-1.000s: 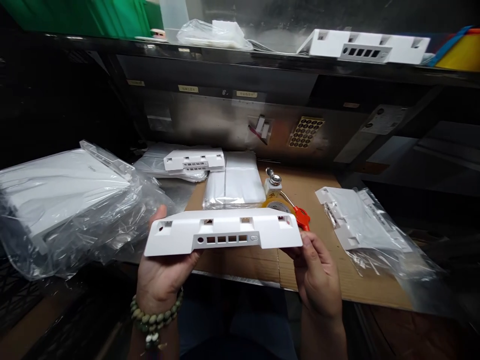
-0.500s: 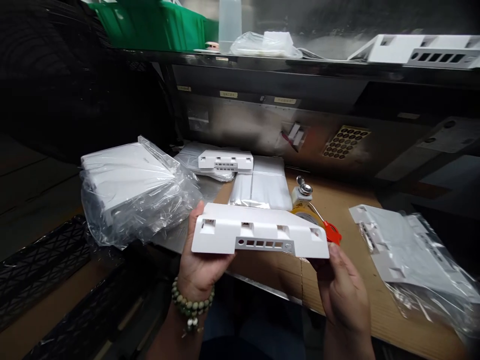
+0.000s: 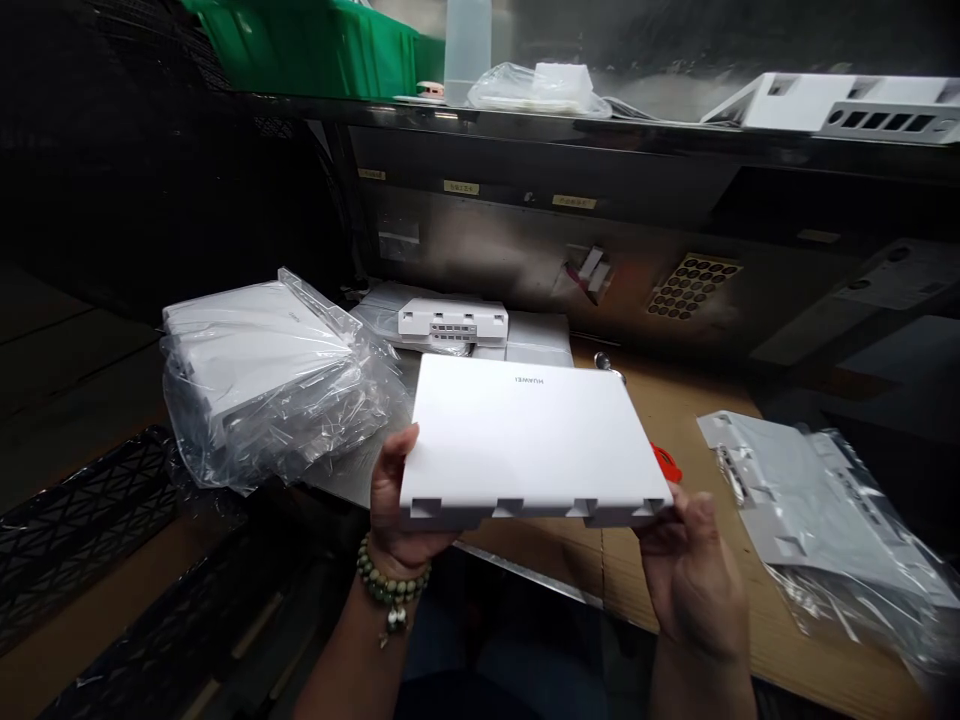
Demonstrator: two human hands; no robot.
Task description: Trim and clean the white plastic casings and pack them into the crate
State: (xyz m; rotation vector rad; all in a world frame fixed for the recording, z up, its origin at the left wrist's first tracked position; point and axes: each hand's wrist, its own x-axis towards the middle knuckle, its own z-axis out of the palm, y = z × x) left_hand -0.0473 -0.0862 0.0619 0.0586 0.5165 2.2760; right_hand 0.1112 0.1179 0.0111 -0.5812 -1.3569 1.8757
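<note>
A white plastic router cover [image 3: 525, 435] is held up in front of me, its broad smooth face showing an upside-down HUAWEI mark near the far edge. Notches run along its near edge. My left hand [image 3: 401, 505] grips the left end, thumb on the side and fingers beneath; a beaded bracelet is on that wrist. At the right near corner, my right hand [image 3: 694, 570] pinches the cover between thumb and fingers. Behind it, another white cover [image 3: 454, 318] with port openings lies on flat white bags [image 3: 538, 338].
Bagged white covers [image 3: 255, 350] are stacked at the left, and more bagged covers [image 3: 817, 500] lie on the cardboard-topped bench [image 3: 675, 400] at right. A red-handled tool [image 3: 666, 463] is partly hidden. The shelf above bears a green bin [image 3: 315, 50] and a white cover [image 3: 847, 105].
Both hands have tilted the router cover, so its broad top face shows now instead of the edge with port openings. It hides more of the flat bags and metal-topped bottle behind.
</note>
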